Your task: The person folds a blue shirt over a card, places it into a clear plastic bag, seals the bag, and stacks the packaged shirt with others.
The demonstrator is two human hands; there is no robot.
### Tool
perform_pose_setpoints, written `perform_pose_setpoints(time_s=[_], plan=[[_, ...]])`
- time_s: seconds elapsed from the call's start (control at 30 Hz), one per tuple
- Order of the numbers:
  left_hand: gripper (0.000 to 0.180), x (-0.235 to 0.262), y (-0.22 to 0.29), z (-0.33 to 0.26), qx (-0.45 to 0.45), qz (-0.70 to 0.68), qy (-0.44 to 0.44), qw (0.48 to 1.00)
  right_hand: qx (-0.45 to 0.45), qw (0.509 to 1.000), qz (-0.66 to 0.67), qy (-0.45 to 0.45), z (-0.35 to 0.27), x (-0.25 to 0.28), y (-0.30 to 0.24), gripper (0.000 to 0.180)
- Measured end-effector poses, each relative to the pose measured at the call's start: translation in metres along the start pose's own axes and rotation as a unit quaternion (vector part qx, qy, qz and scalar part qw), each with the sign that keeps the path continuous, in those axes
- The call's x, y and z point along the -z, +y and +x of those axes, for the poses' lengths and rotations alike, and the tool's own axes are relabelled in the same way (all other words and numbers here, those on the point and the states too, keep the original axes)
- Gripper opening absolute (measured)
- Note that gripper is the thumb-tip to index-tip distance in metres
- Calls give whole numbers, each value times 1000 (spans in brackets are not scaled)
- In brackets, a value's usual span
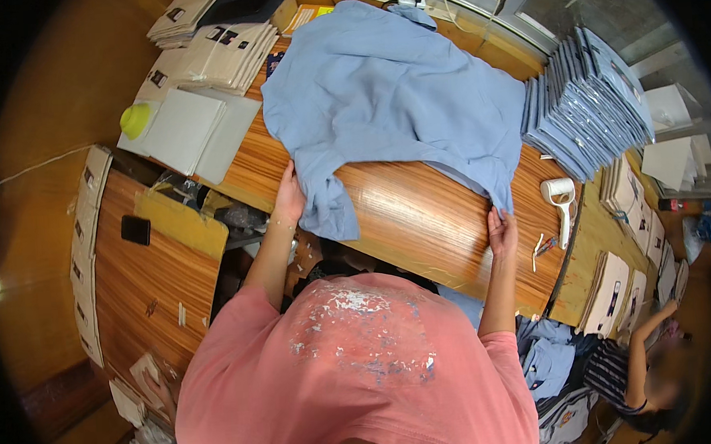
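Observation:
A light blue shirt point(397, 91) lies spread and wrinkled over the wood-grain table point(419, 211). My left hand point(290, 200) is closed on its near left part, with the fingers partly hidden by the cloth; a loose fold hangs over the table's front edge there. At the near right, my right hand point(501, 232) pinches a narrow end of the same shirt. Between my hands the shirt's near edge bows away from me, and bare wood shows in front of it.
Right of the shirt stands a stack of bagged blue shirts point(592, 101). A white lint roller point(562, 203) and small thread snips point(546, 246) lie near my right hand. White sheets point(186, 133) and packed beige garments point(230, 56) sit left. A phone point(136, 230) rests on the side table. Another person point(620, 369) is at lower right.

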State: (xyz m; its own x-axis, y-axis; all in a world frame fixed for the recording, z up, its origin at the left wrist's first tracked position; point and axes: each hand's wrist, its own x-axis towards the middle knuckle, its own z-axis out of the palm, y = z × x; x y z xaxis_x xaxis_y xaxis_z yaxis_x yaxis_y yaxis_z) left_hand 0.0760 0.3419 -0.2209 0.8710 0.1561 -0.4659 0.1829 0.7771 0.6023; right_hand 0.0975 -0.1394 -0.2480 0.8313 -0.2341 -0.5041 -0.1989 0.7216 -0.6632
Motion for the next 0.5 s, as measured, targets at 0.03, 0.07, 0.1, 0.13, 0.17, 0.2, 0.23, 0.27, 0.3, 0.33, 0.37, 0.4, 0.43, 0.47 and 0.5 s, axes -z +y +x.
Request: perform_pose_setpoints(time_s=[0.03,0.07,0.1,0.13,0.17,0.2,0.23,0.27,0.3,0.33,0.37,0.4,0.43,0.47,0.5], plan=[[47,4,5,3,43,-13,-31,999,0,1000,-20,3,2,11,3,16],[46,11,12,4,84,-28,-59,994,19,999,-40,9,-3,11,4,30],[46,18,24,2,121,-40,-83,988,25,997,-64,16,-12,6,2,33],[43,25,35,-1,101,-44,-70,991,32,995,-89,23,-22,2,-5,37],[43,33,52,-5,91,-26,-78,992,38,992,-113,31,-35,-2,-8,41],[42,39,67,-12,49,9,-62,997,49,987,-150,29,-40,2,-12,49],[42,46,83,-21,4,45,-45,998,55,985,-164,26,-51,-3,-11,50],[41,51,96,-25,-7,100,-36,994,63,982,-176,30,-70,-14,-15,51],[40,54,110,-32,-18,153,-27,988,70,979,-190,33,-88,-25,-17,52],[40,53,124,-40,-18,183,-32,982,65,975,-207,57,-101,-30,-16,53],[40,52,136,-50,-16,212,-39,976,46,967,-244,55,-110,-17,-17,54],[40,54,149,-66,-1,262,-76,962,25,959,-279,52,-119,-2,-18,55],[40,51,163,-72,12,311,-116,943,6,949,-312,49,-128,10,-19,56],[39,46,181,-73,70,453,-136,878,-43,909,-403,96,-138,6,-21,55],[39,44,198,-75,126,582,-149,790,9,847,-523,95,-138,20,-18,55]])
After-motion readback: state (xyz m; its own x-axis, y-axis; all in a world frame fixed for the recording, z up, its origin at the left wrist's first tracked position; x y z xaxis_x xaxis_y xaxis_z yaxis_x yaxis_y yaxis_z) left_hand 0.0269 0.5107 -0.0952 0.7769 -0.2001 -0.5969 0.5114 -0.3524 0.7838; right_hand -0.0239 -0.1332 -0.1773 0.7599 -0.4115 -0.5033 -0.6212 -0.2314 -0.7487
